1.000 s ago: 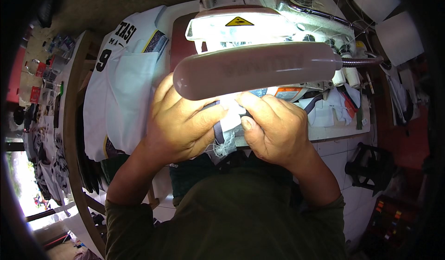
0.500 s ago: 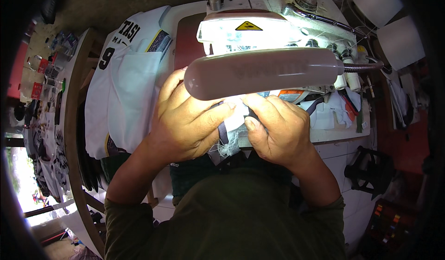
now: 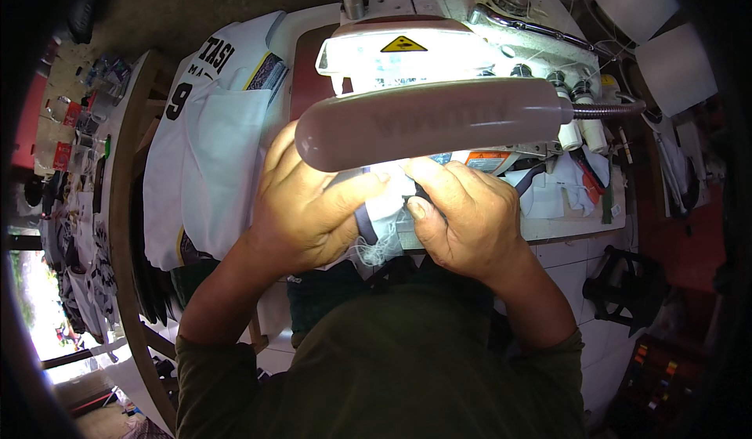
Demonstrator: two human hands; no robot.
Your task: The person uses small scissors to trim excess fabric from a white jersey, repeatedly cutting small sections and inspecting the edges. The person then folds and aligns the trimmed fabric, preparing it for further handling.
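Head view. Both hands meet over a small piece of white cloth (image 3: 389, 218) at the near edge of the sewing table (image 3: 583, 227), right under the lamp (image 3: 435, 122). The left hand (image 3: 309, 204) is closed on the cloth, thumb stretched across its top toward the other hand, fingers curled beneath. The right hand (image 3: 470, 216) is also closed on it, thumb tip pressed down on the cloth's right side, knuckles raised. The two thumbs lie just beside each other. A dark band (image 3: 364, 224) runs along the cloth's left edge, and loose white threads (image 3: 374, 249) hang from its lower edge, past the table's near edge.

The lamp, a long pinkish bar on a flexible neck, crosses above the hands and hides their fingertips in part. Behind it stands the sewing machine (image 3: 407, 55), brightly lit. At the table's left edge a white shirt (image 3: 204, 149) with dark lettering hangs over the side. Toward the right edge lie white scraps (image 3: 560, 196), near two thread spools (image 3: 580, 130).
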